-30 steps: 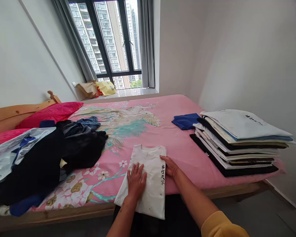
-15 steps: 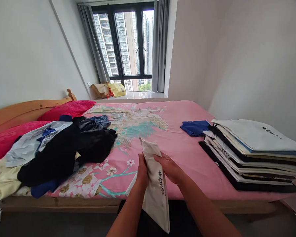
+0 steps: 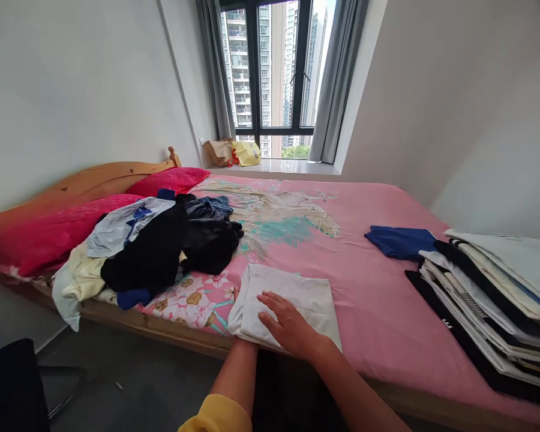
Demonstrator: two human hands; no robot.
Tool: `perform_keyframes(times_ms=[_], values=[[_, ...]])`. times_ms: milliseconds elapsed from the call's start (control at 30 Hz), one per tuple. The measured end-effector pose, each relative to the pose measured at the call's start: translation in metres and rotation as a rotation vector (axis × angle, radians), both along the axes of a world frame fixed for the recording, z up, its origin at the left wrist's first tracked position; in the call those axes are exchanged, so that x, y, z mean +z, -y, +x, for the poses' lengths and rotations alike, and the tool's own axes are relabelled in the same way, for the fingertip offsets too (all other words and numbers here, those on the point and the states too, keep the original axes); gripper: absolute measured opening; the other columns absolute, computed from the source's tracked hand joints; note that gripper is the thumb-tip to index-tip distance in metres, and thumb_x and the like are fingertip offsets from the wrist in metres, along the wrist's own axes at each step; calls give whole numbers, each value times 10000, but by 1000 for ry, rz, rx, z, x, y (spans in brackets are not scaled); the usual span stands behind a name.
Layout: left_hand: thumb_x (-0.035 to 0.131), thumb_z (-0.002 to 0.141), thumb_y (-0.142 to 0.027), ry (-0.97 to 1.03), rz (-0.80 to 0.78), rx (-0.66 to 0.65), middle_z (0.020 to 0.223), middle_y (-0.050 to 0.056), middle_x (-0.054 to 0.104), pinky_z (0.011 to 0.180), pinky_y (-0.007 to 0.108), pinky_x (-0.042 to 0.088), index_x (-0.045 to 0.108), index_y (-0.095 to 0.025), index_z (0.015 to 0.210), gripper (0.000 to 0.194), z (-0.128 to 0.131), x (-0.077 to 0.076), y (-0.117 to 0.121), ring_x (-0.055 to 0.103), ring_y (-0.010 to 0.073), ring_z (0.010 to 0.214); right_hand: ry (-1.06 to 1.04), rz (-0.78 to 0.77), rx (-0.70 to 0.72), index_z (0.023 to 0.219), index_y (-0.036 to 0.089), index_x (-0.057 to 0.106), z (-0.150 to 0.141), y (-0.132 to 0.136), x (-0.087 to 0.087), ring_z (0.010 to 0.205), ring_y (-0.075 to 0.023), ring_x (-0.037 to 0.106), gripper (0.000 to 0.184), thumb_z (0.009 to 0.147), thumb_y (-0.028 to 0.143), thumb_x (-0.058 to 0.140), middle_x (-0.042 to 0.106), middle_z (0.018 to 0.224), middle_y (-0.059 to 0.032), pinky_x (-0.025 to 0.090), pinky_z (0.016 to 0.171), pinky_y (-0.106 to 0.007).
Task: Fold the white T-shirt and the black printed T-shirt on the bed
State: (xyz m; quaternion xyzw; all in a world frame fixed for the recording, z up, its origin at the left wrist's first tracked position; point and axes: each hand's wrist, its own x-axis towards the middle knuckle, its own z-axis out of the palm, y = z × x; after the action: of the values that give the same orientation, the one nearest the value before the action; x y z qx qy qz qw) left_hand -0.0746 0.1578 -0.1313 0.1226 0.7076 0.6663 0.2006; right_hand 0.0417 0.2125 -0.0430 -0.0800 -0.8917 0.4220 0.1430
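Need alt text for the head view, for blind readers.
A right hand presses flat on a folded white T-shirt on a pink bird-print bed cover, the left hand mostly hidden at the shirt's edge. A heap of dark clothes lies to the left, a stack of folded shirts to the right.

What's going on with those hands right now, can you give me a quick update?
Right hand flat on folded white shirt. Left hand mostly hidden, tucked under shirt's edge. Black clothes heap nearby, apart from shirt.
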Motion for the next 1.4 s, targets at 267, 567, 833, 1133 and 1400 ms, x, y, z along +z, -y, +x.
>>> perform_keyframes(times_ms=[267, 567, 833, 1133, 1400], values=[[342, 776, -696, 514, 503, -228, 1263, 146, 560, 988, 495, 396, 489, -180, 1238, 709, -57, -3, 80, 495, 276, 1208, -37, -133, -112, 1253, 223, 532, -3, 1, -96, 1294, -222, 386, 428, 838, 320, 490, 477, 1357, -75, 306, 1089, -449], [613, 763, -272, 463, 392, 274, 904, 58, 687, 708, 269, 514, 602, -163, 967, 232, -25, -1, 138, 661, 159, 827, -49, 207, -105, 1260, 140, 495, -18, 50, -106, 1284, -258, 368, 534, 730, 191, 524, 484, 1328, -124, 240, 1110, -467], [747, 600, -390, 348, 212, 349, 778, 23, 682, 578, 202, 463, 638, -153, 850, 361, 28, 2, 156, 619, 120, 680, 81, 320, -255, 1301, 118, 464, -29, 69, -112, 1303, -281, 321, 613, 696, 181, 538, 425, 1383, -147, 140, 1110, -461], [722, 645, -459, 356, 250, 173, 924, 86, 684, 720, 272, 505, 682, -146, 888, 398, 59, 11, 127, 626, 193, 880, 93, 223, -379, 1240, 204, 545, -43, 60, -106, 1193, -251, 445, 437, 807, 219, 481, 544, 1281, -85, 285, 1003, -425], [602, 780, -213, 460, 399, 156, 1167, 123, 626, 1009, 380, 421, 665, -145, 974, 214, 47, 6, 62, 593, 220, 1082, -229, -744, -384, 1093, 181, 644, -37, 27, -95, 1096, -213, 556, 417, 853, 466, 458, 642, 1142, -73, 372, 994, -359]])
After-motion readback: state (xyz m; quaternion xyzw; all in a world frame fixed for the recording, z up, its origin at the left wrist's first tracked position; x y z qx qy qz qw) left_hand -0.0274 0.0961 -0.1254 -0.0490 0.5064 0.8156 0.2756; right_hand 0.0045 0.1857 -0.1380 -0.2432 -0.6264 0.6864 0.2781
